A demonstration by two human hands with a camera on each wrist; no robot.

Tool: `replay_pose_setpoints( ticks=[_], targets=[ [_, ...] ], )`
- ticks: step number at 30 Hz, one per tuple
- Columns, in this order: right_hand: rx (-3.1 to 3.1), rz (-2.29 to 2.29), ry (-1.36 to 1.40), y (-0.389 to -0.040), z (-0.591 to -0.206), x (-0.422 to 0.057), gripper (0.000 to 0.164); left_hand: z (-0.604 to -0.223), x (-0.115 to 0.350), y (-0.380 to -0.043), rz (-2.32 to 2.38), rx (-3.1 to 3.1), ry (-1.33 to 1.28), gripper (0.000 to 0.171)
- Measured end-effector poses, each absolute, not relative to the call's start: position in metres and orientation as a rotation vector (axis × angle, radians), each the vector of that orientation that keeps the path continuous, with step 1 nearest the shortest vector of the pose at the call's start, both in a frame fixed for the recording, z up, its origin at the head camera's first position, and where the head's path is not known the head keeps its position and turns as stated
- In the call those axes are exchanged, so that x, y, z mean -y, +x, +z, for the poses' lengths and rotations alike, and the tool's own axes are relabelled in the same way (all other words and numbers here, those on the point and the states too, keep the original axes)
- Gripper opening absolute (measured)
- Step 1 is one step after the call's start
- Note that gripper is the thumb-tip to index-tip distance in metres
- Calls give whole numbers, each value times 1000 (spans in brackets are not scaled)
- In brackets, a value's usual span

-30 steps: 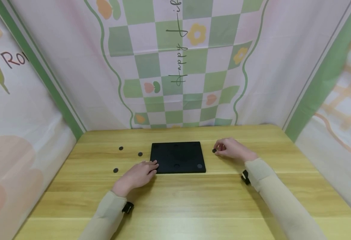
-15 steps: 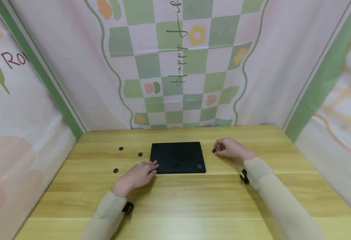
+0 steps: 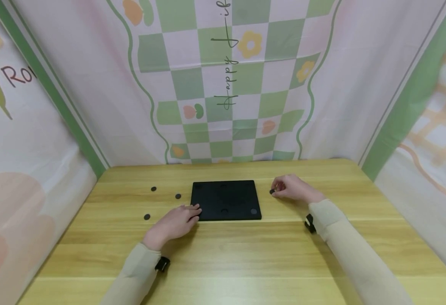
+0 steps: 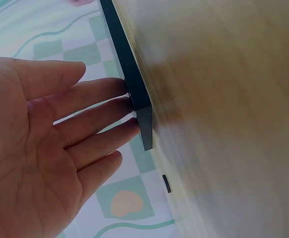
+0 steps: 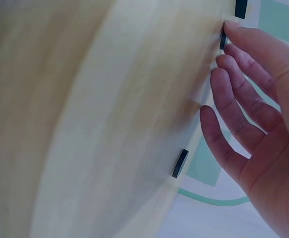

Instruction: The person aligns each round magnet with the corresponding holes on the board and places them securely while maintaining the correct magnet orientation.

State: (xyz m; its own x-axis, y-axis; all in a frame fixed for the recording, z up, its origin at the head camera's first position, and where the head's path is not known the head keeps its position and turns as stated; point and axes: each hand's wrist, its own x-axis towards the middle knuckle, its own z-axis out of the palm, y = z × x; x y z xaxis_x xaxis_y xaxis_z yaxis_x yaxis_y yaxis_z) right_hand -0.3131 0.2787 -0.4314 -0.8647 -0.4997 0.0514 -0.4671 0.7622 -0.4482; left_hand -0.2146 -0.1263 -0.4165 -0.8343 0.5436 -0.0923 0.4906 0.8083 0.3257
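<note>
A flat black rectangular board (image 3: 226, 199) lies on the wooden table, with shallow round recesses and a dark grey disc (image 3: 253, 211) in its near right corner. My left hand (image 3: 175, 221) rests its straight fingertips on the board's near left corner. The left wrist view shows those fingers (image 4: 97, 106) against the board's edge (image 4: 129, 64). Right of the board, my right hand (image 3: 293, 188) pinches a small black disc (image 3: 272, 191) between thumb and index finger. In the right wrist view this disc (image 5: 223, 39) appears at table level, its edge partly covered by the fingertips.
Left of the board lie three loose black discs: a far one (image 3: 153, 189), one near the board (image 3: 178, 196) and a nearer one (image 3: 147, 217). Another disc (image 5: 180, 163) shows on the table in the right wrist view. Printed curtains (image 3: 226, 84) enclose the table's back and sides.
My right wrist and sleeve have shifted very slightly to the left, with the fingers still at the disc. The left hand and the board have stayed in place.
</note>
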Motion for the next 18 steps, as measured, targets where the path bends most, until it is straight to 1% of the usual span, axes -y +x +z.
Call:
replay_pose_setpoints(
  ticks=[5, 18],
  targets=[
    [-2887, -695, -750, -314, -431, -278, 14, -417, 126, -215, 444, -2822, 799, 39],
    [-2902, -652, -751, -314, -428, -275, 13, -416, 125, -214, 431, -2826, 794, 39]
  ],
)
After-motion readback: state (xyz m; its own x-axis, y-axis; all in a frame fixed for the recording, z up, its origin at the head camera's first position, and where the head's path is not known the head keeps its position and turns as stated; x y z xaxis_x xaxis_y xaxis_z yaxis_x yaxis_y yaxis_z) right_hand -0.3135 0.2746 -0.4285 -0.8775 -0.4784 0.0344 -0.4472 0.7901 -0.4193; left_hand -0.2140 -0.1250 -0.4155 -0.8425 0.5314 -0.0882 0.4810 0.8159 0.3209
